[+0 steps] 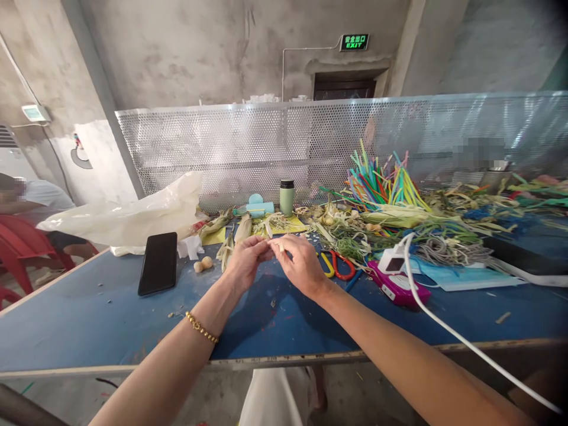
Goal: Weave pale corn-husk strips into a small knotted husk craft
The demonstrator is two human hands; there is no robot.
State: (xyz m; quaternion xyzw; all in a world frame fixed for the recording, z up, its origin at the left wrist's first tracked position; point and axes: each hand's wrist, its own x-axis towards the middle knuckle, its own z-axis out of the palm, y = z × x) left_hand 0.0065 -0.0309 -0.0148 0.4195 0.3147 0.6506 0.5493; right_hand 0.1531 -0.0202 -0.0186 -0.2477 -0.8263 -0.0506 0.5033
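Both of my hands meet over the blue table (133, 331), fingertips together. My left hand (245, 258), with a gold bead bracelet (202, 327) at the wrist, is closed in a pinch. Its fingertips touch those of my right hand (302, 263), which is pinched too. A small pale bit shows near the right fingers; I cannot make out what it is. Dried corn husks (243, 229) lie just behind my left hand. Close by my right hand are scissors with red and yellow handles (344, 266). Left of my hands lies a small wooden peg-like piece (203, 264).
A black phone (157, 264) and a plastic bag (133, 207) are at left. Behind stand a green bottle (287, 198) and colourful pipe cleaners (381, 183). A magenta power strip (399, 287) with a white cable (452, 331) lies at right. A person (39, 198) sits far left.
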